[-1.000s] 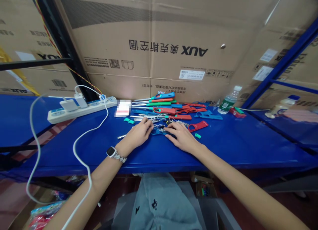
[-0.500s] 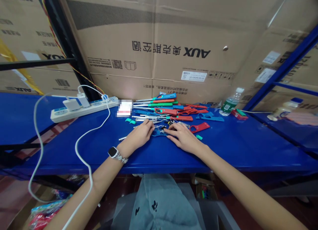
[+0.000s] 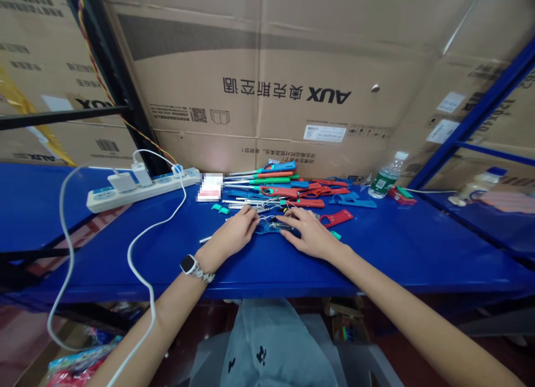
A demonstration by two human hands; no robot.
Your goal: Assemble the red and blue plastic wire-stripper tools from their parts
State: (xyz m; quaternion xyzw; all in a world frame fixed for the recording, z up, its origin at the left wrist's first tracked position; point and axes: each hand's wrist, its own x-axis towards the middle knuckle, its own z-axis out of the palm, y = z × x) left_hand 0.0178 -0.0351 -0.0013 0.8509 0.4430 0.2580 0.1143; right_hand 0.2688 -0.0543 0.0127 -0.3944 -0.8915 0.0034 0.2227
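My left hand (image 3: 236, 234) and my right hand (image 3: 308, 233) rest on the blue bench (image 3: 397, 248), fingertips meeting over a blue lighter shell (image 3: 270, 226) that lies flat between them. Both hands press or pinch its ends with bent fingers; small metal parts sit on it. A watch (image 3: 189, 264) is on my left wrist. Just behind the hands lies a heap of long-nosed lighters and shells (image 3: 288, 185) in blue, red, orange and green, with loose metal tubes.
A white power strip (image 3: 137, 187) with plugged chargers and a white cable (image 3: 137, 248) lies at the left. A water bottle (image 3: 384, 176) stands at the right. Large cardboard boxes (image 3: 284, 69) wall the back. A red shell (image 3: 334, 216) lies beside my right hand.
Both hands stay on the blue shell with only slight finger shifts. The view has tilted a little, so everything sits slightly lower in the frame.
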